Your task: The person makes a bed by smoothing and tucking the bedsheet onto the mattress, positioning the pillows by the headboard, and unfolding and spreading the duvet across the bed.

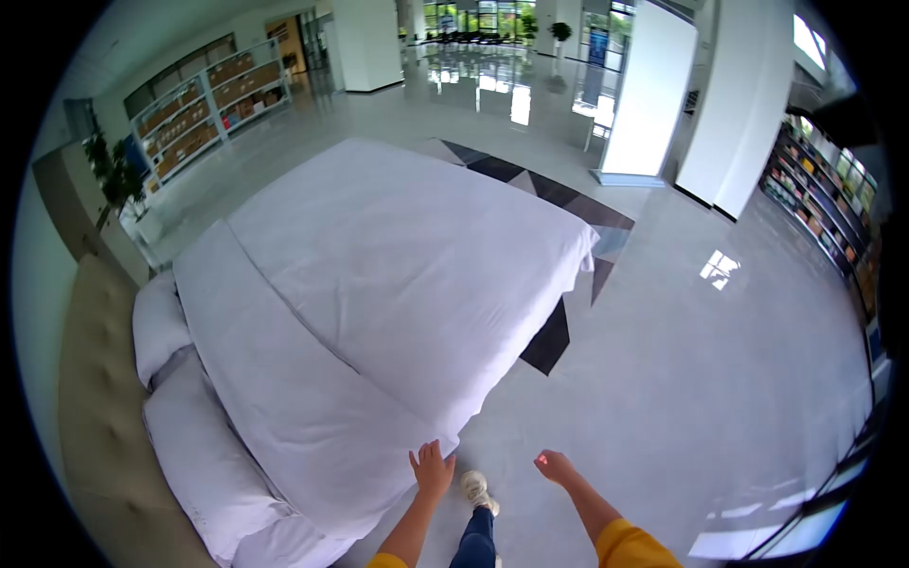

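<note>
A large bed with a pale lilac cover (407,246) fills the left and middle of the view. Its upper part shows a folded-back band (275,350). My left hand (433,470) is at the bed's near edge, fingers spread, over or touching the cover's corner. To the right, my right hand (553,466) hangs above the floor, away from the bed, with its fingers curled; whether anything is inside is too small to tell. Two pillows (204,454) (159,322) lie against the tufted beige headboard (104,426).
A patterned rug (547,343) shows beneath the bed's far and right sides. Beyond stand a white panel (647,95), pillars (734,114), and shelves (824,194) at right. Boxed shelving (180,128) and a plant (115,175) are at left. My shoe (479,490) is on the floor.
</note>
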Demonstrator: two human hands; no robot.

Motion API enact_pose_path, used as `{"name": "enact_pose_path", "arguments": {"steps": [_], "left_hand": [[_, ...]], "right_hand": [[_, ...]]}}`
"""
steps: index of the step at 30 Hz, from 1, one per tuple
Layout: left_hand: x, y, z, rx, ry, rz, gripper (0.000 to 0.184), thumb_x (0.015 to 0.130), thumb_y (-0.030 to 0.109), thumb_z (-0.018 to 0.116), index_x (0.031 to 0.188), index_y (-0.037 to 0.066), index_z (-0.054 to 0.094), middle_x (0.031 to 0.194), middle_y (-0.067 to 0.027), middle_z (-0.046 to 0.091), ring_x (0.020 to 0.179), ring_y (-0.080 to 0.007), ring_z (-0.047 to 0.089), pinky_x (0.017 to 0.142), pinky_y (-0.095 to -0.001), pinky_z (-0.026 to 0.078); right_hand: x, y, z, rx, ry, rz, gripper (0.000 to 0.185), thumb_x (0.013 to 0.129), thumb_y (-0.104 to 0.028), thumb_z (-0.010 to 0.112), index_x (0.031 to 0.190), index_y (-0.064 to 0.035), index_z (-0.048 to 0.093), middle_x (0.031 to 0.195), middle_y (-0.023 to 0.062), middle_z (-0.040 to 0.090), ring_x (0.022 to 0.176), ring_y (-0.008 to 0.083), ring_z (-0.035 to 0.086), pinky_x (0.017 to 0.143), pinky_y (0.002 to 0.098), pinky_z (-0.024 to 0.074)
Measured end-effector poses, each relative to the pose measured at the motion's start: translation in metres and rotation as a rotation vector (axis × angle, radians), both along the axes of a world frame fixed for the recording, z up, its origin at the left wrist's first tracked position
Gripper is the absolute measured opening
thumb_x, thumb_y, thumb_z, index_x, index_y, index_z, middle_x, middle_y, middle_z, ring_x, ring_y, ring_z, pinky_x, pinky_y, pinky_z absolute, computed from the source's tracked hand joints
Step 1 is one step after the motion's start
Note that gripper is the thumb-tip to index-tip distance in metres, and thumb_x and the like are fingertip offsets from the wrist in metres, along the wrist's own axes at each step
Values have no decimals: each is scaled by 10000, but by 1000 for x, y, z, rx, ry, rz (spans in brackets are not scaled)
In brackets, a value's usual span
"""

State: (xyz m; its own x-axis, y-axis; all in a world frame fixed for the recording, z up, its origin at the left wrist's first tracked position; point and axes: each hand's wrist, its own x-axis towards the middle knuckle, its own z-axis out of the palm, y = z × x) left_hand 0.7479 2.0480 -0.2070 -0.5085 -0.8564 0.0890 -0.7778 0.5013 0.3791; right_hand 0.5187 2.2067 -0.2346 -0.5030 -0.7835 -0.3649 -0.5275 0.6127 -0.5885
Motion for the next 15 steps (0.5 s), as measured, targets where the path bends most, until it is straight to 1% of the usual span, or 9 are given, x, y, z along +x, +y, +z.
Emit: {"name": "enact_pose_path", "arguments": {"steps": [1,2,4,5,7,9,12,13,15], "left_hand": [[-12,-7,-5,-34,-1,-12,470,703,283,575,1080,44,428,1042,-87,481,1058,-228,397,935,-521,196],[-23,-16,-15,-112,9,4,440,683,281,596,1029,51,453,976,-72,500,1000,-219,433,922,-515,225],[-50,-33,-26,-59,-20,46,432,675,280,601,1014,52,461,970,-73,502,989,-216,436,920,-509,233],[-58,-33,-33,-17,-77,61,425,667,278,607,1000,53,468,963,-74,504,978,-214,440,918,-503,240],[-76,-44,-41,-10,-97,79,420,653,282,616,977,52,477,954,-72,507,957,-208,446,912,-498,247],[-85,-50,-32,7,-150,71,424,646,283,623,973,57,480,944,-72,509,943,-206,450,902,-501,253],[-100,-65,-32,64,-273,98,423,635,291,634,962,65,490,923,-70,512,928,-209,452,893,-499,261],[-103,-66,-34,74,-281,130,423,635,291,634,962,65,490,923,-70,512,928,-209,452,893,-499,261],[-108,-71,-36,86,-394,139,422,622,303,644,947,74,502,901,-64,515,921,-205,455,876,-475,280]], "right_hand": [[-7,-21,2,-40,9,18,194,734,-248,545,749,-55,559,733,117,594,707,278,567,626,352,449],[-11,-36,-2,-14,15,44,194,734,-248,545,749,-55,559,733,117,594,707,278,567,626,352,449],[-39,-68,-6,-83,50,47,188,744,-240,537,738,-53,559,693,108,593,665,271,568,591,346,448],[-55,-74,-8,-51,54,74,188,744,-240,537,738,-53,559,693,108,593,665,271,568,591,346,448],[-78,-103,-10,-84,11,80,176,748,-226,534,720,-54,557,646,94,588,618,262,566,558,338,444],[-97,-121,-7,-84,-15,10,198,766,-234,511,697,-53,555,610,83,583,578,237,565,538,327,439],[-129,-154,-15,-78,19,88,219,773,-242,499,697,-44,554,601,83,584,565,224,570,538,320,442],[-139,-165,-21,-43,-20,85,228,776,-249,497,695,-44,554,598,79,585,566,212,573,539,316,443],[-157,-178,-34,-5,-69,131,237,778,-257,495,693,-43,554,595,76,586,566,201,577,540,311,444]]}}
